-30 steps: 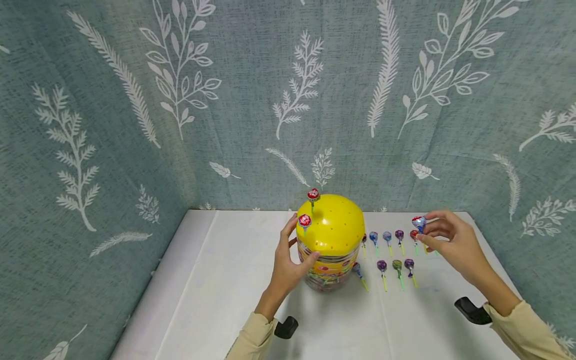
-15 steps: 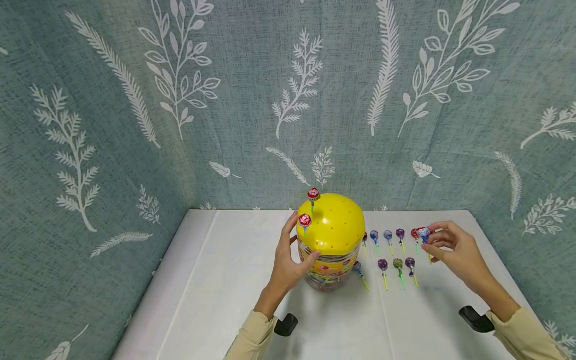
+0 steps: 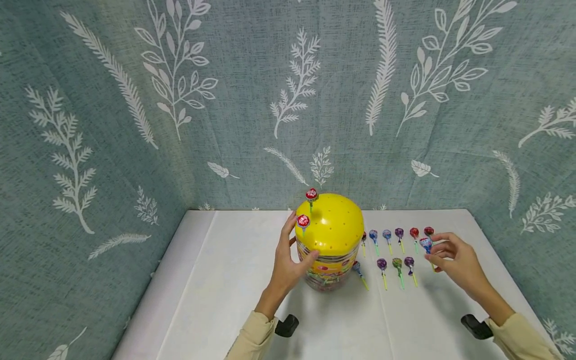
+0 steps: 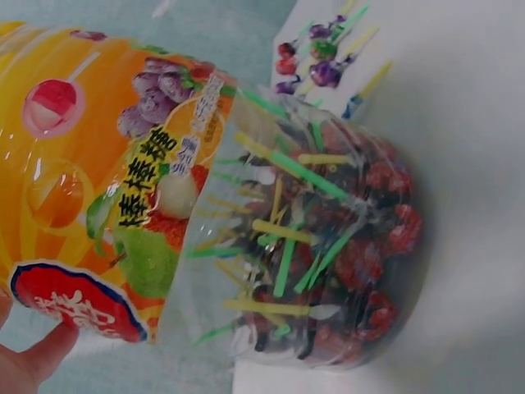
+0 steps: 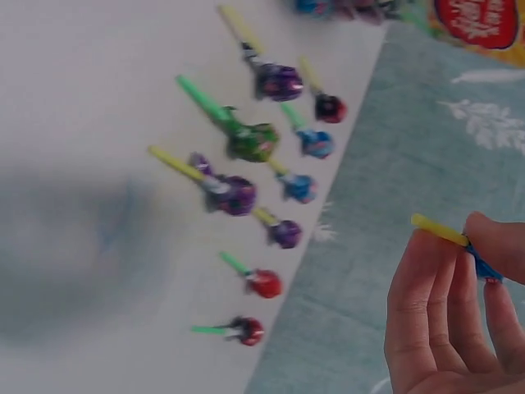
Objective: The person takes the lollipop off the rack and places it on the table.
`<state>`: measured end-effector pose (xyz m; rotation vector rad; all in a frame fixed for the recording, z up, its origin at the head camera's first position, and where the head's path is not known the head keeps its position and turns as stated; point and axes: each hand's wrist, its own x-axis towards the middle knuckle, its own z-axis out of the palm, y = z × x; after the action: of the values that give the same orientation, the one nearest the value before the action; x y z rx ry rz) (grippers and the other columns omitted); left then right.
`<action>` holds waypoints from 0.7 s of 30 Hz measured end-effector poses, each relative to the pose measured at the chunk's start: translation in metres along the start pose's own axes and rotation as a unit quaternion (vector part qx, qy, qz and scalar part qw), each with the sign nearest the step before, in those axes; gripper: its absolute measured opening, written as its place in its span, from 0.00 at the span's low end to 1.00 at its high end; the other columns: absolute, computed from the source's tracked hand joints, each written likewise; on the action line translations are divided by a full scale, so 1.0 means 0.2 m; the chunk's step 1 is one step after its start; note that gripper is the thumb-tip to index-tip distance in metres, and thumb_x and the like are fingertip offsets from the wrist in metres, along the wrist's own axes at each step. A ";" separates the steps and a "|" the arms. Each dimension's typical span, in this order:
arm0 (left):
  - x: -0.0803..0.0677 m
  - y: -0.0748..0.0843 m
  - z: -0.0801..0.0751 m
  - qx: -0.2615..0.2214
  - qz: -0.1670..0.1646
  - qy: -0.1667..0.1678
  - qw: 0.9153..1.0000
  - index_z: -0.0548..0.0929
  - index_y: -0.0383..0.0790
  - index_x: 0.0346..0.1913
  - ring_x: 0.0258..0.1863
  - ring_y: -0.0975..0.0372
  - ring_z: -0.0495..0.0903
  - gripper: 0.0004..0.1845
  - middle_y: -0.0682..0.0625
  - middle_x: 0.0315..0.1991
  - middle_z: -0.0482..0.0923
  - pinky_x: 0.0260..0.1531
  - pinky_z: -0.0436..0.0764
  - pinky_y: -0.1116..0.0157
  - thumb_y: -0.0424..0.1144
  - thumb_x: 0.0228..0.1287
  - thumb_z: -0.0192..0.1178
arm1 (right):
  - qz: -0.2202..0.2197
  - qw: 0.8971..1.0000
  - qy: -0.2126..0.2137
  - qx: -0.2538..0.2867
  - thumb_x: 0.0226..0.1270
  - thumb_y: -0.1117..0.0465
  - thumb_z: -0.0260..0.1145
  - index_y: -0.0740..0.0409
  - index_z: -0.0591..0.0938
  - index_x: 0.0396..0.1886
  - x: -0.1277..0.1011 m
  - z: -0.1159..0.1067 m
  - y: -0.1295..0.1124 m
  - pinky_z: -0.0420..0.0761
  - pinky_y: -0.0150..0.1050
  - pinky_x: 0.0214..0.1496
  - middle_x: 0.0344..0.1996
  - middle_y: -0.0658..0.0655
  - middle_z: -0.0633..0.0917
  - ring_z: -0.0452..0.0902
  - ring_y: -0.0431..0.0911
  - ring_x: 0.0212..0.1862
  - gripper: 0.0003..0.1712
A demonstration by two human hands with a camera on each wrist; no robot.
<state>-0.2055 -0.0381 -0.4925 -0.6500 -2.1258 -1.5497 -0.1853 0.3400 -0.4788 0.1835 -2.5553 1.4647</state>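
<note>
A clear lollipop jar [image 3: 330, 270] with a yellow domed lid [image 3: 335, 225] stands mid-table; its labelled wall and the lollipops inside fill the left wrist view [image 4: 271, 222]. Two red lollipops [image 3: 304, 220] stand stuck in the lid. My left hand [image 3: 288, 262] grips the jar's left side, thumb in front. My right hand [image 3: 454, 257] pinches a blue lollipop [image 3: 425, 244] by its yellow stick [image 5: 439, 231], low over the table at the right end of the rows. Two rows of loose lollipops [image 3: 396, 262] lie right of the jar, also seen in the right wrist view [image 5: 246, 144].
The white table [image 3: 216, 300] is enclosed by a teal leaf-print curtain [image 3: 180, 100] at the back and both sides. Black wrist mounts [image 3: 286, 326] sit at my sleeves. Bare tabletop lies left of the jar and near the front edge.
My right hand has lowered and come nearer with the blue lollipop, from above the far row down beside the rows. The left hand and jar have stayed still.
</note>
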 end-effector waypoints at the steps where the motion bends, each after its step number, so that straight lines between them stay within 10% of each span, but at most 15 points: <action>1: 0.00 0.00 0.00 -0.001 -0.003 0.002 1.000 0.53 0.51 0.73 0.70 0.56 0.54 0.43 0.50 0.74 0.48 0.57 0.68 0.44 0.58 0.59 0.60 | 0.002 1.000 0.001 -0.003 0.58 0.70 0.68 0.69 0.70 0.51 0.00 0.00 0.01 0.81 0.39 0.24 0.28 0.57 0.82 0.80 0.40 0.27 0.23; 21: -0.02 -0.02 0.02 -0.006 -0.003 0.016 1.000 0.52 0.53 0.73 0.70 0.57 0.55 0.42 0.54 0.74 0.49 0.58 0.67 0.45 0.56 0.59 0.60 | 0.099 0.992 0.004 -0.076 0.55 0.70 0.68 0.68 0.70 0.49 -0.04 0.11 0.31 0.80 0.36 0.22 0.29 0.61 0.81 0.77 0.42 0.23 0.23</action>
<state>-0.2055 -0.0355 -0.4982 -0.6191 -2.0981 -1.5672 -0.1926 0.3524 -0.5431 -0.1002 -2.7296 1.3193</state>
